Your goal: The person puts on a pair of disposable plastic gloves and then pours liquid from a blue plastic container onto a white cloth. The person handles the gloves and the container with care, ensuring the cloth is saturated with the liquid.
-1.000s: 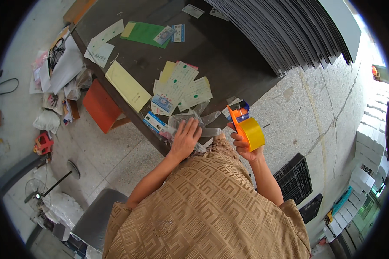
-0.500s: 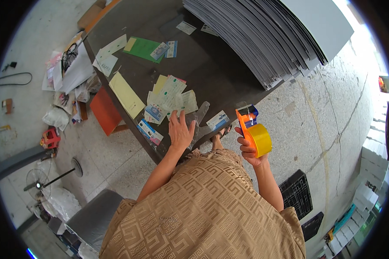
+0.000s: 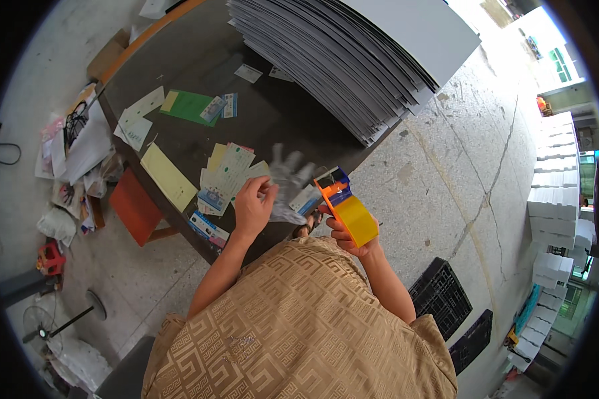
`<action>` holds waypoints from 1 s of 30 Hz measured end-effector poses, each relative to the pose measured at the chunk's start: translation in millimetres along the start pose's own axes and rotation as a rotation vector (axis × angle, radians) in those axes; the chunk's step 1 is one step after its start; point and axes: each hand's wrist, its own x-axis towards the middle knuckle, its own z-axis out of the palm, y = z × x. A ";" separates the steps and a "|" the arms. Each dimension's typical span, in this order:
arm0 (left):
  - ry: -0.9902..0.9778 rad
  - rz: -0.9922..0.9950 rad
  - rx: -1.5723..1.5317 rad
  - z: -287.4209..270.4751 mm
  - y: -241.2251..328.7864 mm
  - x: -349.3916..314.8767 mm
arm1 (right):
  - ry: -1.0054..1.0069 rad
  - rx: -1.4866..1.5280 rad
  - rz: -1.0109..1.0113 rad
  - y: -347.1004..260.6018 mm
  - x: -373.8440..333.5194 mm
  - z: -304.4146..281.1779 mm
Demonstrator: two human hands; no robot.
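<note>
1. Gripping an orange-and-blue plastic tape dispenser with a wide yellow roll [image 3: 349,210]: right hand [image 3: 355,251], beside the table's near right corner.
2. Left hand [image 3: 249,211]: fingers curled, thumb near index, right by a translucent grey glove-shaped plastic piece [image 3: 287,186]; can't tell if pinching it.
3. Surface: dark brown table [image 3: 180,74]; printed paper slips [image 3: 231,171], pale yellow paper strip [image 3: 168,178], green paper rectangle [image 3: 183,106], tall stack of grey sheets [image 3: 326,63] at far right.
4. Room: cracked, speckled grey floor [image 3: 439,183], black plastic pallets [image 3: 440,298] at right, red-orange board [image 3: 136,207] left of table.
5. Hard to see: glove-shaped piece motion-blurred; right palm mostly behind roll; sheet stack cut off at top; dark grey chair [image 3: 128,369] partly covered by the brown patterned shirt [image 3: 299,319].
</note>
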 end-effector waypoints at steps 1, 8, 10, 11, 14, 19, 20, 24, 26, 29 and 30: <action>-0.036 -0.004 -0.124 -5.3 15.2 8.5 | -0.001 -0.020 0.007 0.0 3.3 1.5; -0.280 0.133 -0.305 -19.2 53.5 52.3 | 0.021 -0.093 0.018 5.3 10.1 5.9; -0.320 0.174 -0.163 -5.0 31.7 54.5 | 0.024 -0.127 -0.034 3.9 2.5 -4.8; -0.340 0.201 -0.085 6.6 12.1 46.8 | 0.077 -0.120 -0.087 6.5 -8.5 -13.1; -0.436 0.095 -0.094 34.5 -12.7 27.8 | 0.184 -0.074 -0.268 16.4 -42.0 -41.3; -0.927 -0.437 -0.360 55.3 -11.8 -4.9 | 0.297 -0.055 -0.536 63.7 -112.8 -82.1; -1.011 -0.556 -0.486 58.4 -16.0 -12.9 | 0.331 -0.046 -0.582 74.7 -123.2 -88.7; -1.158 -0.285 -0.609 79.6 -38.4 -70.5 | 0.280 0.117 -0.761 106.7 -175.3 -94.7; -1.234 -0.316 -0.434 87.8 -48.9 -84.7 | 0.227 0.195 -0.838 110.9 -198.1 -106.0; -1.225 -0.465 -0.181 107.1 -25.9 -82.6 | 0.175 0.275 -0.924 100.9 -229.4 -120.7; -1.188 -0.510 -0.104 120.7 -9.8 -80.0 | 0.134 0.296 -0.947 94.5 -240.8 -126.7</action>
